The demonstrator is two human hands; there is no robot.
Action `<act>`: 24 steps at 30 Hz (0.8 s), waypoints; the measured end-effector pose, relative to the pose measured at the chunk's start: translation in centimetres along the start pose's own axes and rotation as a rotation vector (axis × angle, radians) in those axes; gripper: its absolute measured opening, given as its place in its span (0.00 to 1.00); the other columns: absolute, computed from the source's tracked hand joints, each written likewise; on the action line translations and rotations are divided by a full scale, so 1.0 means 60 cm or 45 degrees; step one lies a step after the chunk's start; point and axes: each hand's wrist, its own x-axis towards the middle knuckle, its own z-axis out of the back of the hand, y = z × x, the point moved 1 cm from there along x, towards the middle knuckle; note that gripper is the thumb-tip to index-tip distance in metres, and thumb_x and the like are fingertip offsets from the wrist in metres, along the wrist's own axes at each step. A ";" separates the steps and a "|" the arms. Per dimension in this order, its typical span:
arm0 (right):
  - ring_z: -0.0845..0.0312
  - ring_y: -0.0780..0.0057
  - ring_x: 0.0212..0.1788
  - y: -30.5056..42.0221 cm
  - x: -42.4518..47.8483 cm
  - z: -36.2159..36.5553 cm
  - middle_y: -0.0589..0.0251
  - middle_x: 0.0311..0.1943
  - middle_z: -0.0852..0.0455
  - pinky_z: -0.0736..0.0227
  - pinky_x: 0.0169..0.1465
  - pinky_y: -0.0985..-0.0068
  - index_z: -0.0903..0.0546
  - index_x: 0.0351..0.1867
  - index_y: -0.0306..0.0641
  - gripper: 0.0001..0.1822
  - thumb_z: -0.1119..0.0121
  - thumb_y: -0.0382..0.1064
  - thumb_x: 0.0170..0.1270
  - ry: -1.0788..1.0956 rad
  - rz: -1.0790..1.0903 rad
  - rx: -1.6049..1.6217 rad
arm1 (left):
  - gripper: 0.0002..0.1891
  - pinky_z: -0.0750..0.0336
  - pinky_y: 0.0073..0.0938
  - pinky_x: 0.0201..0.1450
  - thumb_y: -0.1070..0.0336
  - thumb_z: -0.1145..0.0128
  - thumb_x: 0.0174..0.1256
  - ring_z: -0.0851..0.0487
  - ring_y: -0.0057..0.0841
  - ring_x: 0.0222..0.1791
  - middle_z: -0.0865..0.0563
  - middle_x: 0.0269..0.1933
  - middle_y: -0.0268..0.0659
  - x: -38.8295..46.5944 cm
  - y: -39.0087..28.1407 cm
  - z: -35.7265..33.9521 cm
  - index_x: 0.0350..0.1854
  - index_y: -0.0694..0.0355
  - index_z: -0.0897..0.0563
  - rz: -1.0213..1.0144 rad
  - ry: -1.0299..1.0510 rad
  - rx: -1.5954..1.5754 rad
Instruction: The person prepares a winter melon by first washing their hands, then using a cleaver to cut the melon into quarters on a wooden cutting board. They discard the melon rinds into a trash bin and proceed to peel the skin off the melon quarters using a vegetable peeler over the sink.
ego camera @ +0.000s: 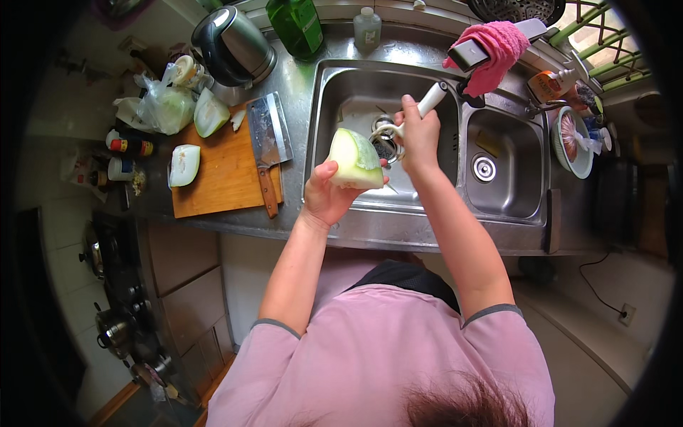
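Note:
My left hand [331, 195] grips a chunk of winter melon [355, 160] over the front part of the large sink basin [427, 139]. Part of its green rind is pared to pale flesh. In my right hand [420, 133] is a white-handled peeler [433, 99], its head close to the melon's right side; whether the blade touches the rind I cannot tell. Below lies the sink drain [385, 144], with thin peel strips around it. A second melon piece [185, 165] rests on the wooden cutting board [224, 176], and another wedge [212, 113] leans at the board's back corner.
A cleaver [269, 133] lies on the board's right side, its handle [268, 192] toward me. Behind stand an electric kettle [235, 45], a green bottle [296, 26] and a small bottle [367, 29]. A pink cloth [493, 53] drapes over the faucet; the small basin [507, 176] is at right.

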 end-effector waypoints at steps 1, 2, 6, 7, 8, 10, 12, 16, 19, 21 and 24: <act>0.33 0.85 0.20 0.015 -0.025 -0.010 0.73 0.22 0.24 0.38 0.21 0.81 0.27 0.37 0.41 0.14 0.41 0.48 0.73 0.043 0.002 0.069 | 0.45 0.24 0.50 0.66 0.46 0.35 0.54 0.19 0.45 0.61 0.21 0.61 0.49 0.003 0.000 0.000 0.71 0.66 0.36 -0.014 -0.001 0.019; 0.34 0.86 0.20 0.019 -0.041 -0.015 0.72 0.22 0.25 0.39 0.21 0.81 0.27 0.38 0.41 0.14 0.41 0.48 0.73 0.094 0.034 0.110 | 0.45 0.25 0.49 0.66 0.45 0.35 0.54 0.19 0.43 0.61 0.21 0.61 0.48 0.008 0.003 -0.001 0.71 0.65 0.36 -0.024 0.004 0.036; 0.34 0.86 0.23 0.024 -0.080 -0.031 0.71 0.21 0.25 0.38 0.28 0.83 0.28 0.40 0.38 0.13 0.42 0.45 0.76 0.186 0.233 0.150 | 0.47 0.25 0.41 0.65 0.42 0.31 0.53 0.20 0.33 0.60 0.22 0.61 0.41 0.017 0.016 0.003 0.72 0.59 0.38 -0.047 -0.079 0.071; 0.34 0.86 0.22 0.029 -0.083 -0.030 0.71 0.21 0.26 0.38 0.29 0.83 0.28 0.40 0.38 0.13 0.43 0.45 0.76 0.182 0.259 0.113 | 0.47 0.24 0.40 0.65 0.41 0.30 0.53 0.20 0.32 0.60 0.22 0.61 0.39 0.019 0.015 0.000 0.72 0.58 0.38 -0.059 -0.105 0.074; 0.34 0.86 0.23 0.032 -0.082 -0.031 0.71 0.21 0.26 0.38 0.29 0.83 0.27 0.40 0.38 0.13 0.43 0.45 0.76 0.196 0.266 0.110 | 0.47 0.24 0.39 0.63 0.41 0.31 0.52 0.19 0.31 0.59 0.21 0.59 0.40 0.017 0.015 -0.006 0.71 0.60 0.36 -0.050 -0.134 0.153; 0.33 0.86 0.23 0.035 -0.082 -0.030 0.71 0.21 0.26 0.38 0.29 0.82 0.27 0.39 0.38 0.14 0.43 0.46 0.76 0.222 0.275 0.101 | 0.45 0.24 0.39 0.63 0.42 0.32 0.52 0.19 0.31 0.58 0.20 0.57 0.40 0.017 0.010 -0.017 0.69 0.62 0.35 -0.045 -0.065 0.191; 0.32 0.86 0.23 0.038 -0.079 -0.031 0.70 0.21 0.25 0.37 0.29 0.82 0.27 0.39 0.37 0.14 0.43 0.47 0.76 0.218 0.267 0.040 | 0.44 0.23 0.39 0.62 0.43 0.34 0.52 0.19 0.31 0.57 0.20 0.56 0.41 0.016 0.008 -0.023 0.68 0.64 0.33 -0.051 -0.046 0.212; 0.32 0.86 0.23 0.027 -0.065 -0.033 0.70 0.20 0.24 0.37 0.28 0.81 0.26 0.39 0.37 0.15 0.43 0.48 0.75 0.200 0.260 -0.052 | 0.42 0.23 0.40 0.62 0.44 0.36 0.52 0.18 0.32 0.56 0.19 0.56 0.42 0.011 0.006 -0.026 0.67 0.65 0.32 -0.027 -0.071 0.196; 0.30 0.84 0.23 0.015 -0.045 -0.032 0.68 0.21 0.22 0.35 0.28 0.79 0.25 0.37 0.36 0.16 0.42 0.49 0.74 0.192 0.255 -0.171 | 0.42 0.22 0.42 0.62 0.45 0.36 0.52 0.18 0.34 0.56 0.19 0.56 0.44 0.009 0.012 -0.014 0.67 0.66 0.31 0.015 -0.146 0.149; 0.26 0.81 0.23 -0.009 -0.035 -0.043 0.66 0.22 0.20 0.32 0.28 0.76 0.26 0.36 0.35 0.18 0.41 0.49 0.73 0.227 0.235 -0.207 | 0.42 0.22 0.44 0.63 0.46 0.36 0.52 0.17 0.36 0.56 0.19 0.56 0.45 0.007 0.018 0.000 0.67 0.66 0.31 0.028 -0.176 0.100; 0.20 0.61 0.24 -0.056 0.027 -0.039 0.54 0.23 0.17 0.28 0.31 0.65 0.26 0.35 0.31 0.19 0.39 0.49 0.70 0.084 0.413 -0.396 | 0.42 0.22 0.50 0.62 0.49 0.35 0.51 0.17 0.40 0.56 0.18 0.56 0.46 -0.009 0.021 0.016 0.67 0.67 0.30 0.099 -0.101 -0.003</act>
